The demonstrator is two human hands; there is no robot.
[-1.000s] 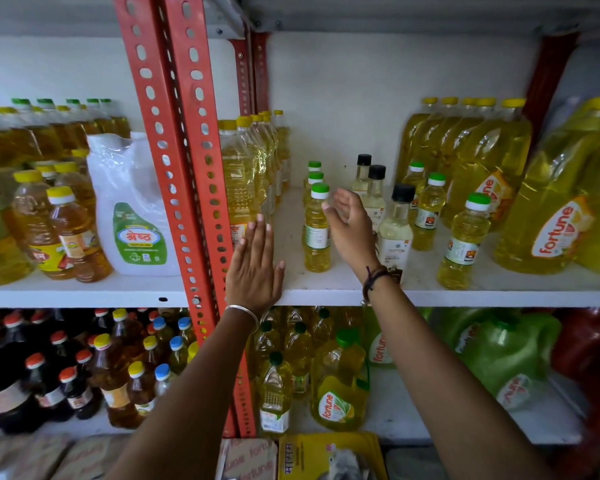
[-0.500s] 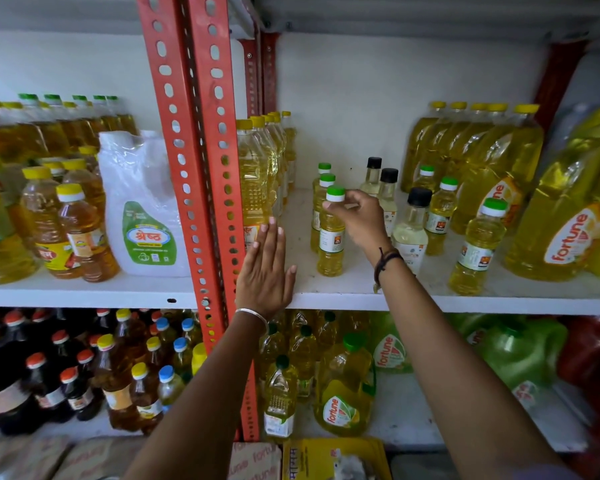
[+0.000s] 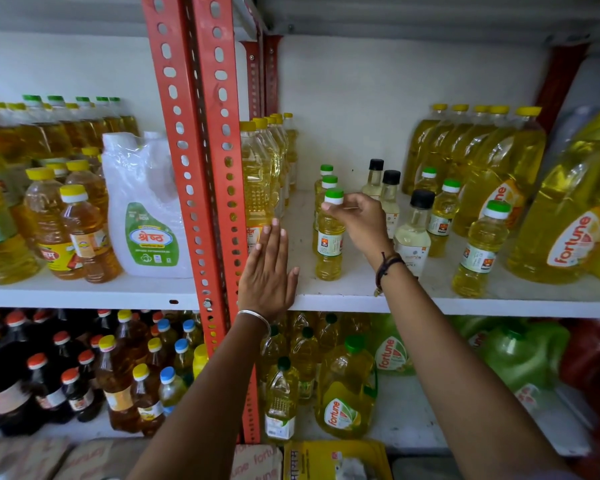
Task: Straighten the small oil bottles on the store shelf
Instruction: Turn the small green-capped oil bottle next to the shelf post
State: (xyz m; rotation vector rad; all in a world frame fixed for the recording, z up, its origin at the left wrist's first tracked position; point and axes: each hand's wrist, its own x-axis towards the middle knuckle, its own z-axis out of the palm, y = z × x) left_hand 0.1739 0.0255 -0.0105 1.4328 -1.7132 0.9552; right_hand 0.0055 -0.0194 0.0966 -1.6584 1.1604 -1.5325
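Observation:
A small yellow oil bottle with a green and white cap [image 3: 329, 244] stands upright near the front of the white shelf [image 3: 343, 301]. My right hand [image 3: 359, 221] pinches its neck just below the cap. Two more small green-capped bottles [image 3: 328, 181] line up behind it. To the right stand clear black-capped bottles [image 3: 414, 233] and another row of small green-capped bottles [image 3: 478, 251]. My left hand [image 3: 267, 275] lies flat, fingers together, on the shelf's front edge by the red post, holding nothing.
A red perforated upright [image 3: 201, 161] divides the shelf. Tall oil bottles [image 3: 260, 178] stand just left of the small ones; large Fortune jugs [image 3: 565, 223] crowd the right. A white jug [image 3: 146, 216] sits left of the post. The lower shelf holds several more bottles.
My right hand went from hovering open beside the front small bottle to closing its fingers around the neck. The left hand stayed on the shelf edge.

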